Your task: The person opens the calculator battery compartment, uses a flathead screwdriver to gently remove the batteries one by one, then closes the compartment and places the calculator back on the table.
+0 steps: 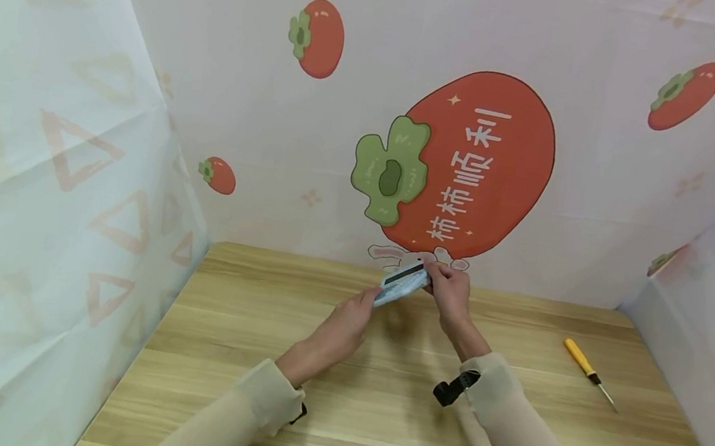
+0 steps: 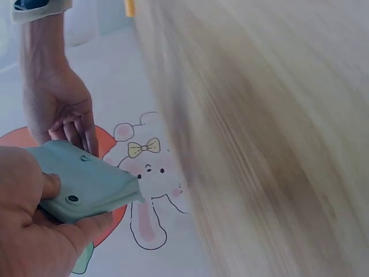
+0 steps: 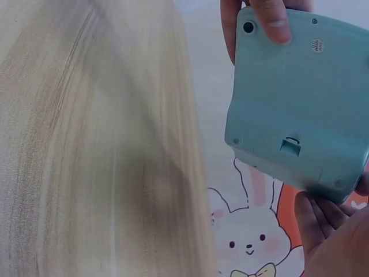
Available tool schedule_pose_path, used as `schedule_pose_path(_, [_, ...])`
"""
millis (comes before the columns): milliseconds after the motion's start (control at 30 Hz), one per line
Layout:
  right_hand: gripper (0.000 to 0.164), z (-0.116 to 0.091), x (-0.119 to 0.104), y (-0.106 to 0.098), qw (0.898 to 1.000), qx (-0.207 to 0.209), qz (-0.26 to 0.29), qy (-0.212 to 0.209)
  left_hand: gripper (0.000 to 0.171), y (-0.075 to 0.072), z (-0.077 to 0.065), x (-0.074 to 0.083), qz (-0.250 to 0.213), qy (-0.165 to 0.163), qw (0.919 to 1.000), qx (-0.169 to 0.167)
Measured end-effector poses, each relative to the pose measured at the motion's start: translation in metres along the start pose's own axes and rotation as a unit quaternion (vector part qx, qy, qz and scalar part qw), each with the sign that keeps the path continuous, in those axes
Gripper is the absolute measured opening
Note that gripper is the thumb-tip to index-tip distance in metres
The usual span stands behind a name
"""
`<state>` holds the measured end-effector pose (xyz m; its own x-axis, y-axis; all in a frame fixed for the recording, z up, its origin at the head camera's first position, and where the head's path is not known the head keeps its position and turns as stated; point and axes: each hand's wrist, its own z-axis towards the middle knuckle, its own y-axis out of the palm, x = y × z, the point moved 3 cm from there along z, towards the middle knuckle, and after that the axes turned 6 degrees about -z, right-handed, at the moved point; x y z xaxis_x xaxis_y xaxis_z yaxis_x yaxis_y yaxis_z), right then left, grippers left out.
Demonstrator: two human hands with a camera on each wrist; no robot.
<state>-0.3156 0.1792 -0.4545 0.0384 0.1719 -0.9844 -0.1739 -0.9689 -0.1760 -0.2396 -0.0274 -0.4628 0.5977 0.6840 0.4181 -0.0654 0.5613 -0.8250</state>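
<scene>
Sleeves: two beige sleeves come in from the lower edge of the head view, each with a black strap at the wrist.
Left hand: reaches forward over the bench, fingers and thumb curled round the near end of the pale teal device; in the left wrist view the thumb lies across its edge and the palm cups it from below.
Right hand: grasps the far end of the same device, fingers wrapped over it, held just above the bench.
Device: a small pale teal plastic casing with a dark strip along one side, held between both hands above the far middle of the bench, tilted. The right wrist view shows its back with screw holes at the corners and a small latch.
Bench: light wood grain, bare around the hands.
Screwdriver: yellow handle, lying on the bench well to the right of the hands, untouched.
Backdrop: pale cloth with a large printed persimmon.
</scene>
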Motion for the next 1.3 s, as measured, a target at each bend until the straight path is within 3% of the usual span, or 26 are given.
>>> schedule_pose_path(167, [0.042,-0.001,-0.002,0.001,1.000,-0.002,0.003,-0.015,0.036,0.000,0.002,0.000,-0.084,-0.029,0.9961,0.000])
schedule_pose_path(333, [0.050,0.001,0.000,0.003,0.999,-0.030,0.017,-0.016,0.034,-0.002,0.002,0.001,-0.187,-0.074,0.9795,-0.016])
schedule_pose_path(433, [0.053,0.002,0.002,0.004,0.998,-0.047,0.026,-0.013,0.036,-0.003,0.002,0.000,-0.226,-0.092,0.9695,-0.020])
schedule_pose_path(767, [0.048,-0.001,0.007,0.005,0.997,-0.079,0.021,-0.011,0.039,-0.005,0.000,-0.002,-0.341,-0.130,0.9309,-0.013])
schedule_pose_path(967, [0.046,-0.002,0.014,0.005,0.993,-0.105,0.049,0.029,0.043,-0.001,-0.001,-0.006,-0.423,-0.154,0.8924,-0.026])
schedule_pose_path(1033, [0.042,-0.001,0.018,0.005,0.990,-0.114,0.066,0.039,0.043,-0.001,-0.002,-0.007,-0.438,-0.160,0.8843,-0.029])
schedule_pose_path(1133, [0.037,-0.001,0.021,0.005,0.988,-0.118,0.087,0.044,0.042,-0.001,-0.003,-0.008,-0.442,-0.172,0.8797,-0.031])
schedule_pose_path(1300, [0.042,-0.001,0.022,0.003,0.988,-0.124,0.081,0.042,0.037,-0.001,-0.002,-0.010,-0.417,-0.207,0.8850,-0.014])
